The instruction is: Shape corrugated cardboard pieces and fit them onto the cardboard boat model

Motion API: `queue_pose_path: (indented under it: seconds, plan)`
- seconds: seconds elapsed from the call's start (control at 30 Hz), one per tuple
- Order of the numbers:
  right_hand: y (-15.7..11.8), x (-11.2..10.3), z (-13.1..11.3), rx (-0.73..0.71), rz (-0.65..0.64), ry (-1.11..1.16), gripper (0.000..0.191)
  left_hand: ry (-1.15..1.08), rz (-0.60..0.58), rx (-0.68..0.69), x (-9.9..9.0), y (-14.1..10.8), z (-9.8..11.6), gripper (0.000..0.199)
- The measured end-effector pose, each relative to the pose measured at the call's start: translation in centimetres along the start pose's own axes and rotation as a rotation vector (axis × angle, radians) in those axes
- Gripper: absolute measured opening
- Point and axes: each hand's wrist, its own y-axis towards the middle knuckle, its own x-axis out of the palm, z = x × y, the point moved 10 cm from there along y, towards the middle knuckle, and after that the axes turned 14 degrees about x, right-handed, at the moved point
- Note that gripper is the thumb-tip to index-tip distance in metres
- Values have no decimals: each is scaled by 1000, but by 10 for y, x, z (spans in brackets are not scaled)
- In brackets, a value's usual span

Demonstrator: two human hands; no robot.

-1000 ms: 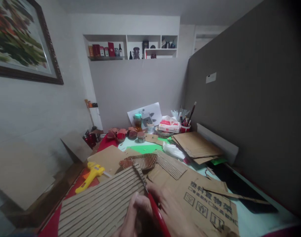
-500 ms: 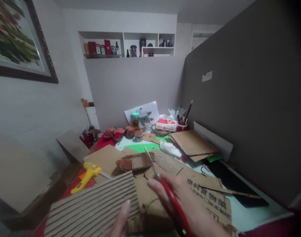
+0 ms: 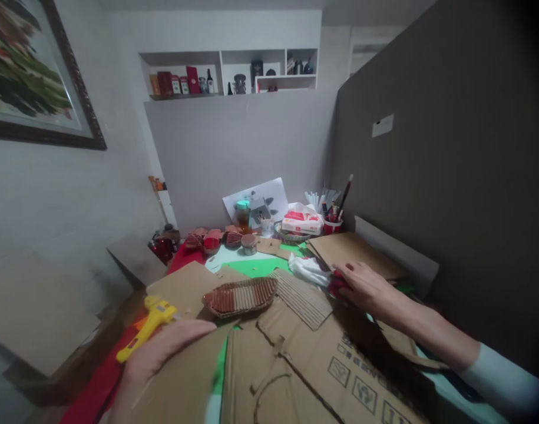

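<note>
At lower left, the left hand [image 3: 148,360] touches a cardboard sheet [image 3: 183,377], its grip unclear; right of centre, the right hand [image 3: 361,287] curls round a red handle [image 3: 337,284] beside tissue [image 3: 308,269].

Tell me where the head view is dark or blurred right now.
Head view: top-right corner falls to black; dark shadow on the printed cardboard below the right forearm; left hand looks soft-edged; red item at the right hand too blurred to identify.

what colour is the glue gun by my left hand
The glue gun is yellow, best seen in the head view.
</note>
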Motion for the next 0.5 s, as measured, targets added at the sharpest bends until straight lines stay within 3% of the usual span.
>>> queue_pose_path:
  seconds: [0.07,0.17,0.2,0.23,0.3,0.33,0.37,0.5]
  plan:
    - [-4,-10,-10,-16,-24,72,14,-6,25,50,-2,20,4,43]
    - [-20,-31,-50,-79,-133,252,28,76,49,165,2,44,22,48]
    - [-28,-34,-69,-112,-230,367,32,128,52,223,6,50,30,46]
    - [-37,-31,-87,-88,-431,690,32,182,52,282,10,56,38,43]
    - [-58,-23,-129,-58,-783,1161,61,212,35,367,20,65,48,40]
    - [-65,-23,-146,-67,-863,1281,75,184,25,369,25,71,47,39]
    - [-66,-23,-156,-64,-854,1323,80,145,18,345,28,76,43,38]
    - [-48,-25,-166,-132,-650,1281,54,-19,-56,137,39,100,15,27]
